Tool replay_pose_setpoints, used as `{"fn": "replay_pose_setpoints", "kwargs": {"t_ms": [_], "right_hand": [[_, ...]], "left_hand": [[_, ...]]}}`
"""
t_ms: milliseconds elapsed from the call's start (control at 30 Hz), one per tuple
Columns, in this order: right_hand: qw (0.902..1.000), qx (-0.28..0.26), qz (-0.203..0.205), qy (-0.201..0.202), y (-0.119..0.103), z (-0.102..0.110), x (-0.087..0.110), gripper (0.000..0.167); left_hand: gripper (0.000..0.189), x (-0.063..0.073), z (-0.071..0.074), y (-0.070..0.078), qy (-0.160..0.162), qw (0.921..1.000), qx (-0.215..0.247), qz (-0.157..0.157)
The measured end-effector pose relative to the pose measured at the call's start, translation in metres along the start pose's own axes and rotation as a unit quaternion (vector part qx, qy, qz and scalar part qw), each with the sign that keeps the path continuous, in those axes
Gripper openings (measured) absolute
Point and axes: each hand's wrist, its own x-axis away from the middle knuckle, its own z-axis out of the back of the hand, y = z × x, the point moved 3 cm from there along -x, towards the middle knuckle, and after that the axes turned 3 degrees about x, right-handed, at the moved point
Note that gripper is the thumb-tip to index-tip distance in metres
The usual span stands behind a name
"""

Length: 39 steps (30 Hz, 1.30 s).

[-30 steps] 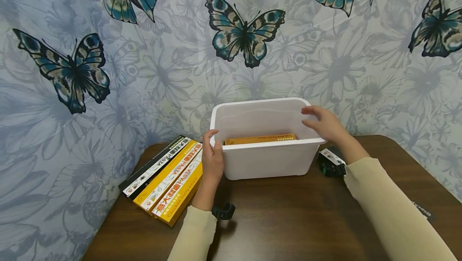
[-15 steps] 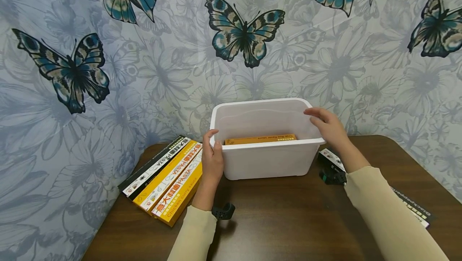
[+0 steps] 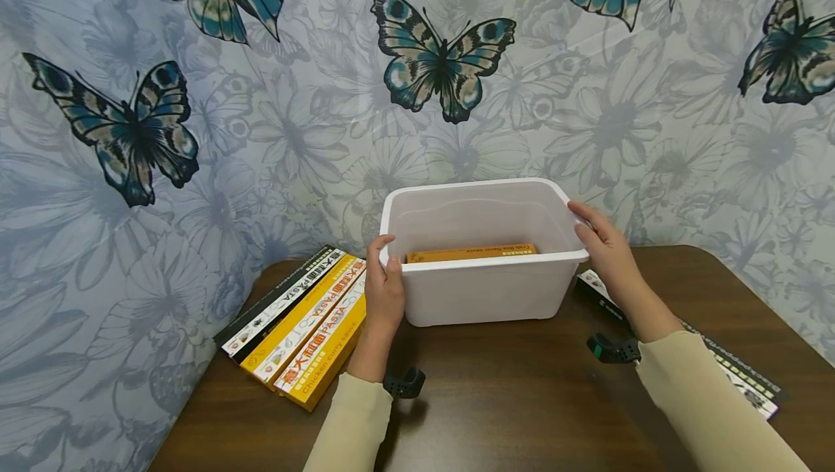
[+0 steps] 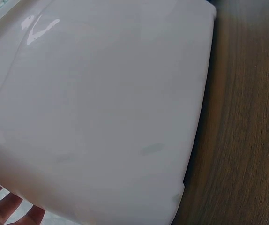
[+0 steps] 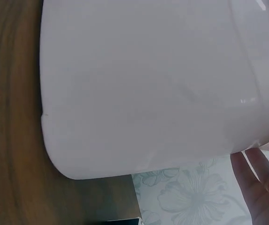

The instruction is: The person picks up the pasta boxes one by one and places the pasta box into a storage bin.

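A white plastic bin stands in the middle of the table and fills most of both wrist views. A yellow-orange box with printed lettering lies in it, its lower part hidden by the front wall. My left hand grips the bin's left rim, thumb toward the front. At the right rim, my right hand holds on with fingertips and thumb. In the right wrist view, the fingers reach up under the rim.
Left of the bin lie pasta boxes side by side, one black and two yellow. A black-and-white box lies partly under my right forearm. The butterfly-patterned wall covering rises right behind the brown table.
My right hand has shifted outward to the right along the rim, from over the bin's inside to its outer edge. More of the black-and-white box shows. The left hand and bin stay put.
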Motion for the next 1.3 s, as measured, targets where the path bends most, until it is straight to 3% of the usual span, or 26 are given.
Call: {"fn": "replay_pose_setpoints", "kwargs": {"t_ms": [133, 367, 733, 1300], "right_hand": [[0.9999, -0.001, 0.016, 0.005, -0.002, 0.000, 0.009, 0.053], [0.9997, -0.012, 0.006, 0.020, -0.004, 0.004, 0.030, 0.058], [0.9982, 0.020, 0.017, 0.054, 0.004, 0.024, 0.057, 0.056], [0.9955, 0.074, -0.035, 0.047, 0.035, 0.057, 0.093, 0.064]], "left_hand": [[0.042, 0.001, 0.000, 0.000, -0.001, 1.0000, 0.002, -0.004], [0.042, 0.001, 0.000, -0.001, 0.003, 0.9999, 0.008, -0.010], [0.044, 0.000, 0.001, 0.000, 0.003, 0.9999, 0.006, -0.014], [0.045, -0.001, 0.001, 0.000, -0.008, 0.9999, 0.009, -0.002]]}}
